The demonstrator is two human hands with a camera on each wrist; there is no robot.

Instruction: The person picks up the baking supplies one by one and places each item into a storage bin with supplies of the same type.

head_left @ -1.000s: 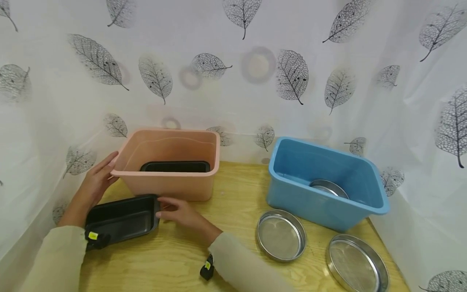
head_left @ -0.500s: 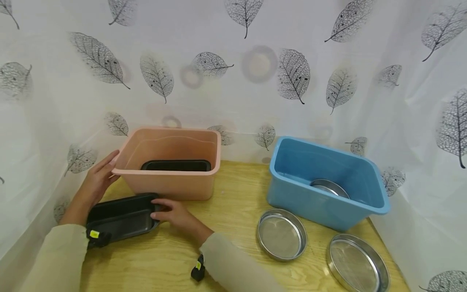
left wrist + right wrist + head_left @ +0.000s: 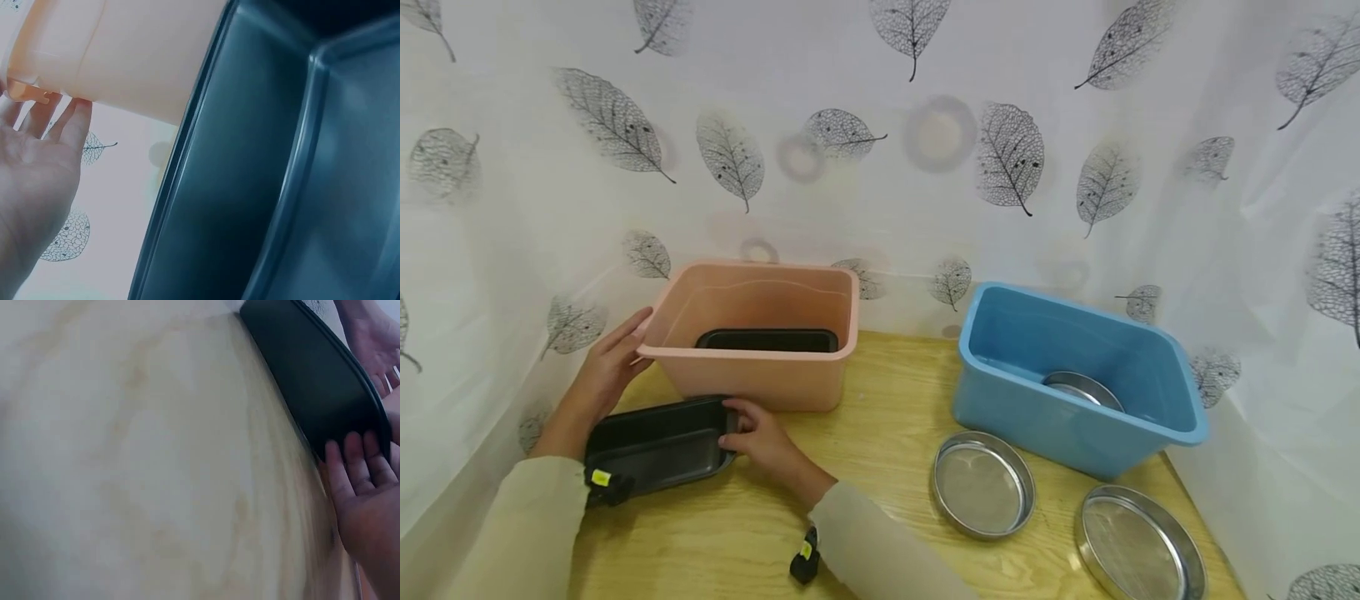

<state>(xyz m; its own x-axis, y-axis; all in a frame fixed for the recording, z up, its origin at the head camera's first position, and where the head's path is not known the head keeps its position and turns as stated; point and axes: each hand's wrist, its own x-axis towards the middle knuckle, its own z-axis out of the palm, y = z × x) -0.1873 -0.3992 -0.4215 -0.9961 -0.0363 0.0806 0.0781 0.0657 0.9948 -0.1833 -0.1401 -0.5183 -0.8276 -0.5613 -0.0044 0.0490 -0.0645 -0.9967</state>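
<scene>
One tray (image 3: 673, 458) was just in front of the pink bin (image 3: 760, 379), its end narrowly pinched by the right hand (image 3: 769, 440), presumably for control. The left hand (image 3: 601, 377) touched the bin's left side, fingers extended, perhaps steadying it; inside lay another tray (image 3: 767, 340).

White, slightly creased sheeting (image 3: 910, 212) printed with dark skeletal leaves (image 3: 1011, 154) and faint rings (image 3: 940, 133) encloses the back and both sides of a yellowish wood-grained desk (image 3: 895, 417) in soft light.
</scene>
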